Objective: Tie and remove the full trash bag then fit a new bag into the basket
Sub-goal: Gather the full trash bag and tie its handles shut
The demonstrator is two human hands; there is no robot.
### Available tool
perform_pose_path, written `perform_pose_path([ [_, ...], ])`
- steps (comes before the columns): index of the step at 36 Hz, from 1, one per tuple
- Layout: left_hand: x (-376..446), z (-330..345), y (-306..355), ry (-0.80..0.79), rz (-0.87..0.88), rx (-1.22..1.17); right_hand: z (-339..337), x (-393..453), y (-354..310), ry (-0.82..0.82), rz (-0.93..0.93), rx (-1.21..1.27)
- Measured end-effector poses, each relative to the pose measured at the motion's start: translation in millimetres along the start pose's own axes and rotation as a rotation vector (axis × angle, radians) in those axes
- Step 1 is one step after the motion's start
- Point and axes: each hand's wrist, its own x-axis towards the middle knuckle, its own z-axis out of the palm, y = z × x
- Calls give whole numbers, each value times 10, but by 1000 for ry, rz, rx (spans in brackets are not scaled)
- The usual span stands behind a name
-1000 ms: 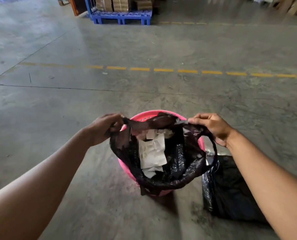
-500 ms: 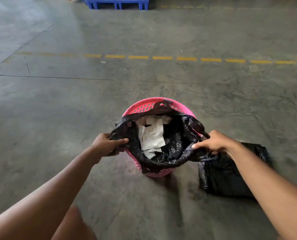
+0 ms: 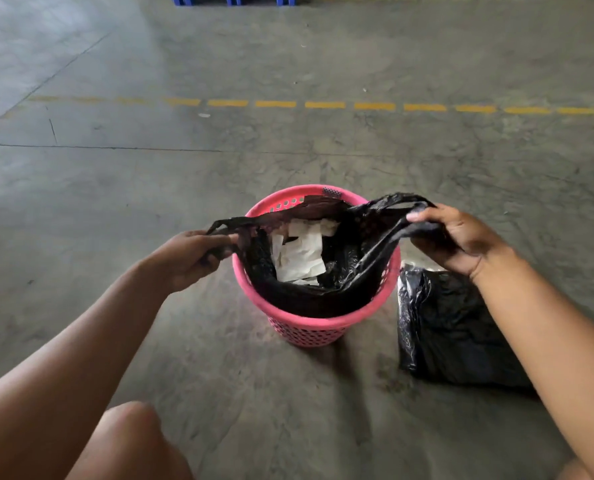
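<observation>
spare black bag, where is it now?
Head view, lower right: the spare black bag lies flat on the concrete floor, right of the pink basket, under the right forearm.

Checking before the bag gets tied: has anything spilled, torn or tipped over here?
Nothing stands out. The pink basket stands upright, white paper stays inside the black bag, and both hands hold its handles. No litter visible around the base.
</observation>
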Motion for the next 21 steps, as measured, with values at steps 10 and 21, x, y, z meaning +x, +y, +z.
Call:
perform_pose_path([
  [10, 100, 77, 83, 392, 382, 101, 228, 252, 128, 371, -162, -377],
  [21, 158, 654, 472, 113, 628, -10, 714, 393, -277, 455, -660, -732],
])
